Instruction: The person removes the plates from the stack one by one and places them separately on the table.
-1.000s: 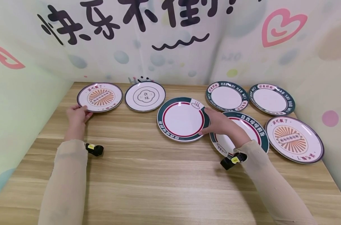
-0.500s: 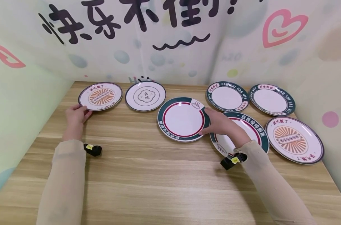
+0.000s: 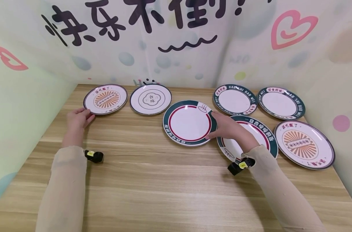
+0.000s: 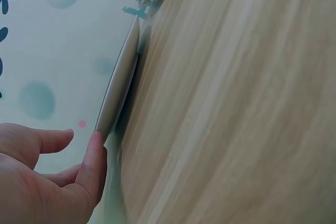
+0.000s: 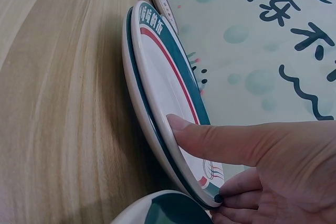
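At the back left, my left hand touches the near-left edge of a white plate with an orange sunburst. In the left wrist view its fingertips meet the rim of that plate, while the thumb stays apart. My right hand holds the right rim of a green-rimmed plate with a red ring. The right wrist view shows the thumb on top of this plate, the other fingers at its edge. Directly beneath it lies a second green-rimmed plate, mostly hidden.
A white plate with a flower emblem lies between the two touched plates. Under my right wrist is another green-rimmed plate. Two smaller green-rimmed plates and a sunburst plate lie right on the wooden table, before a printed cloth.
The left sunburst plate has shifted slightly right, its rim against my left fingertips. My left wrist and forearm have swung a little left. The right hand and its plate have stayed in place.
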`<state>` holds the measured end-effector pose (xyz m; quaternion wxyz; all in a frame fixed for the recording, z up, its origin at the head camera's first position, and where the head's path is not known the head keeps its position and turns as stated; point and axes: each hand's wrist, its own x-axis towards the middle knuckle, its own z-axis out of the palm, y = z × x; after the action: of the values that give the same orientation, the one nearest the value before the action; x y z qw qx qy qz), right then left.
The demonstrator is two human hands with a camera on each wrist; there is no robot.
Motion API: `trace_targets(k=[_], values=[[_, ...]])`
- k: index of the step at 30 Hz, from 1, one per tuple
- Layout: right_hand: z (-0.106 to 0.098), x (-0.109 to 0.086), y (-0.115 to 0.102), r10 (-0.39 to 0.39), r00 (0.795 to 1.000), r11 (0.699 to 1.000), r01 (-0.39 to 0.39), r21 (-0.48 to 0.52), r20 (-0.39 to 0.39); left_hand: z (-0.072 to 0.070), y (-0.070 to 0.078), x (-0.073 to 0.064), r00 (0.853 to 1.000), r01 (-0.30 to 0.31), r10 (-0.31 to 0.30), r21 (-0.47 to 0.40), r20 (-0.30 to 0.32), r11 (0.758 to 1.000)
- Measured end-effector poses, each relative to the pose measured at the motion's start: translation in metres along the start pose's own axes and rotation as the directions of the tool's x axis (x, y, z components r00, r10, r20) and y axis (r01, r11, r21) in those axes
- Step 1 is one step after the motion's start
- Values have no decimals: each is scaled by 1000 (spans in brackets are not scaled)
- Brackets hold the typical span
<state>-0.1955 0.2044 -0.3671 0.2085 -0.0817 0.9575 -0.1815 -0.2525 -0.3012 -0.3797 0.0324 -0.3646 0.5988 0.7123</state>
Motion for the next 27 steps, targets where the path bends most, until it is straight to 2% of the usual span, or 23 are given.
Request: trace_targets(k=[11, 18, 23, 27], values=[[0, 0, 0, -7, 1000, 1000, 7, 3, 0, -5, 1, -7, 999, -32, 32, -30, 19, 999], [0, -1, 1, -2, 1000, 1000, 2, 16, 6, -5, 0, -8, 997, -69, 68, 11, 29, 998], [-1, -1, 1, 6, 1000, 1000, -6, 18, 11, -3, -2, -9, 991, -123, 120, 46, 53, 991], [-1, -1, 0, 6, 1000, 1000, -6, 18, 12, 0, -4, -8, 986, -163, 159, 102, 46, 981]])
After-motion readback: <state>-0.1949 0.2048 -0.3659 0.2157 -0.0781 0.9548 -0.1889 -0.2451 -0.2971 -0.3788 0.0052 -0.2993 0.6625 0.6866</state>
